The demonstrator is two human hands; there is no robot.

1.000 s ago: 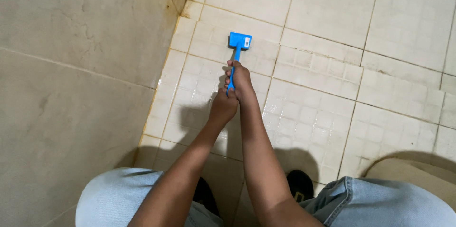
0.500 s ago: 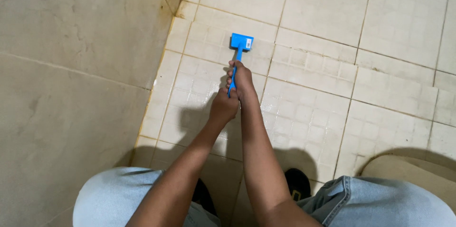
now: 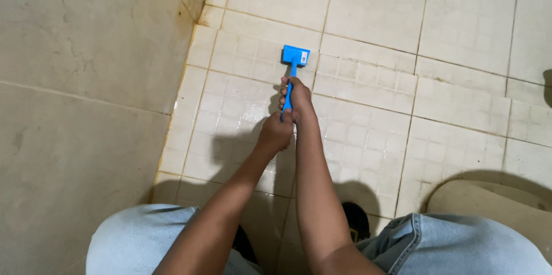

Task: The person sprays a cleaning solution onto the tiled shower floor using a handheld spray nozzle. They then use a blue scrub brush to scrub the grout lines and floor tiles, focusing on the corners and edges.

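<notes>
The blue brush is pressed onto the wet floor tiles at twelve o'clock, clamped by the right hand and the left hand stacked together (for downward force).

A single head-worn camera looks steeply down from above, along both forearms to the tiled floor. A wall fills the left side. The knees sit at the bottom edge, close to the lens; the floor seems somewhat farther off.
</notes>
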